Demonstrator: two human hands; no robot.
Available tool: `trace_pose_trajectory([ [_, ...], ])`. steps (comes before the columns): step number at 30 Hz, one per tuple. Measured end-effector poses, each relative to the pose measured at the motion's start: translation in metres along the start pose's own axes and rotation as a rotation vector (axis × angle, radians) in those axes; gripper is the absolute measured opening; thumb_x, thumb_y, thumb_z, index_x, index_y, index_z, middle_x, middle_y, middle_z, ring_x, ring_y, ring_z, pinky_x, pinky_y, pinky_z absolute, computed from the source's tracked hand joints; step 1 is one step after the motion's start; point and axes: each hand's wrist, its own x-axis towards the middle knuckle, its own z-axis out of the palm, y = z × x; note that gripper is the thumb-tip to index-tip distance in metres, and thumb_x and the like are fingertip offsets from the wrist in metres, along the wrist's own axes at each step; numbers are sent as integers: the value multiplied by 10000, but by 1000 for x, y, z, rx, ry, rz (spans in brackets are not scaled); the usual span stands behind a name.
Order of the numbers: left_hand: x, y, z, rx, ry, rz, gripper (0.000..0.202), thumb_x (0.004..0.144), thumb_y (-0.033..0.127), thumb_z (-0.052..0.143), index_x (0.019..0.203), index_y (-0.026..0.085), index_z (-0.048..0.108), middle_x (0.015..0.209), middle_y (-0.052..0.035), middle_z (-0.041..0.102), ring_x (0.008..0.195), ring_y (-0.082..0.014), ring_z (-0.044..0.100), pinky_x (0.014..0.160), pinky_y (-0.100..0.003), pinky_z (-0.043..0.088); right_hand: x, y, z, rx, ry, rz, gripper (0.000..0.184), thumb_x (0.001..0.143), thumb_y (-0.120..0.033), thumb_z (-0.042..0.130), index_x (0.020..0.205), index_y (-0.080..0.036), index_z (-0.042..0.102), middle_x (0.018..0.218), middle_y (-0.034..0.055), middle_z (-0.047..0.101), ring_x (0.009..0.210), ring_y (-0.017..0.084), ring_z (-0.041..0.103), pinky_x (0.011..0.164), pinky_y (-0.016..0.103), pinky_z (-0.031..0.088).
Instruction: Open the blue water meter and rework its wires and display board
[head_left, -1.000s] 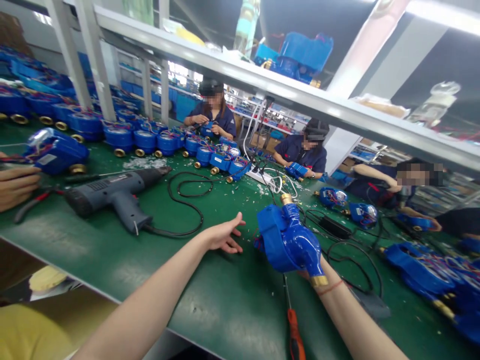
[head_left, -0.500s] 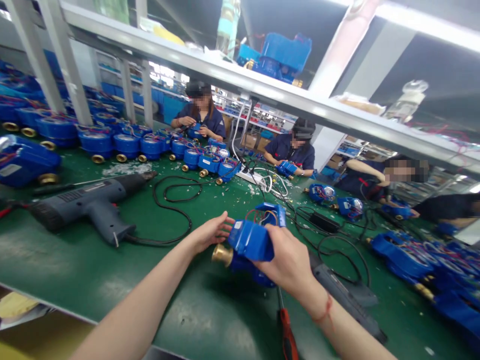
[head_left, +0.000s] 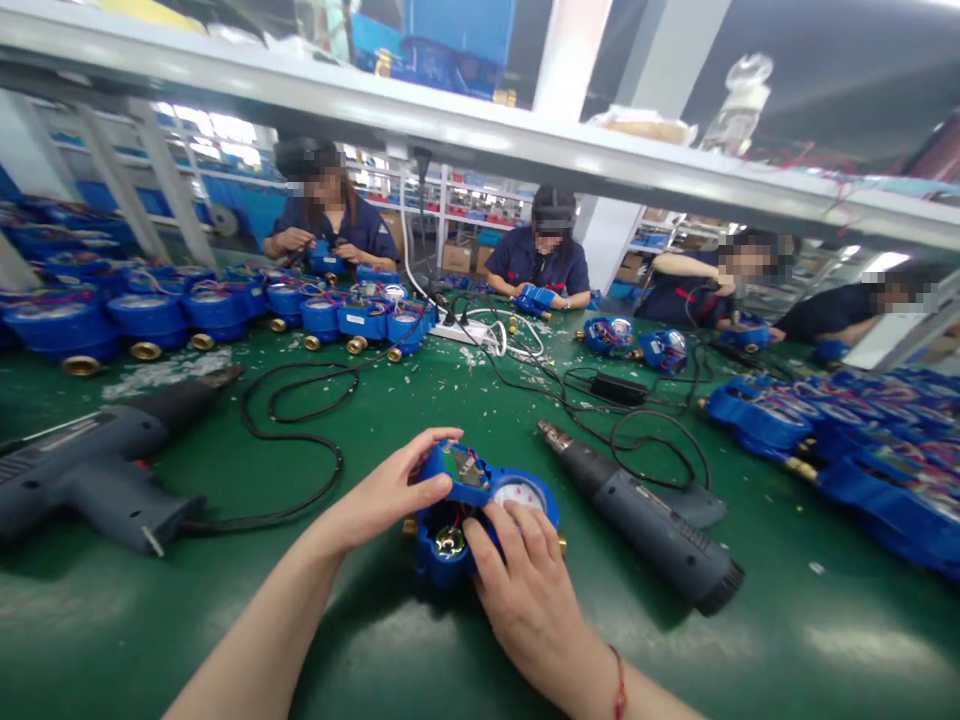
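Observation:
A blue water meter with a white dial and an open electronics box lies on the green bench right in front of me. My left hand grips its left side, thumb and fingers closed round the box's edge. My right hand rests on the near side, fingertips curled onto the dial and the wiring. A brass fitting shows under the meter.
A grey heat gun lies just right of the meter, another heat gun at the left with its black cable looping between. Rows of blue meters line the back left and the right. Several seated workers face me.
The meter came down from my raised right hand to the bench, turned dial-up, and both hands closed on it. My view swung right and lower.

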Motion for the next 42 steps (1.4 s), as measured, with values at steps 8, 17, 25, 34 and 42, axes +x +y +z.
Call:
trace_pose_trajectory([
  [8, -26, -6, 4, 263, 19, 11, 771, 665, 410, 818, 1370, 308, 522, 1345, -67, 618, 1229, -366, 558, 1021, -395, 427, 0, -5, -34, 391, 24, 142, 340, 902, -120, 490, 1233, -156, 558, 1272, 102, 557, 1202, 240, 440, 1052, 406, 379],
  [17, -45, -6, 19, 7, 280, -19, 703, 551, 595, 841, 1146, 263, 668, 1151, -89, 689, 1067, -342, 636, 839, -349, 528, 0, 0, -31, 565, 96, 284, 231, 918, -158, 564, 1147, -171, 536, 1209, 71, 566, 1139, 218, 439, 1025, 395, 324],
  [25, -50, -19, 20, -46, 284, 88, 738, 521, 506, 903, 1181, 302, 644, 1256, -67, 673, 1140, -324, 623, 902, -341, 530, 5, 12, -24, 592, 101, 301, 205, 947, -194, 551, 1149, -170, 526, 1211, 69, 565, 1150, 218, 425, 1008, 380, 356],
  [34, -73, -21, 29, 70, 361, 238, 753, 474, 428, 940, 1166, 336, 659, 1309, -61, 670, 1185, -330, 621, 920, -379, 563, 8, 13, -24, 606, 121, 317, 177, 930, -183, 575, 1106, -176, 564, 1186, 62, 598, 1128, 216, 457, 977, 370, 360],
  [42, -80, -39, 28, -68, 428, 235, 761, 431, 502, 933, 1101, 270, 656, 1312, -119, 655, 1145, -329, 649, 837, -355, 592, 18, -6, -28, 466, 162, 403, 76, 917, -241, 623, 984, -215, 645, 1128, 12, 670, 1103, 227, 501, 1062, 446, 198],
])
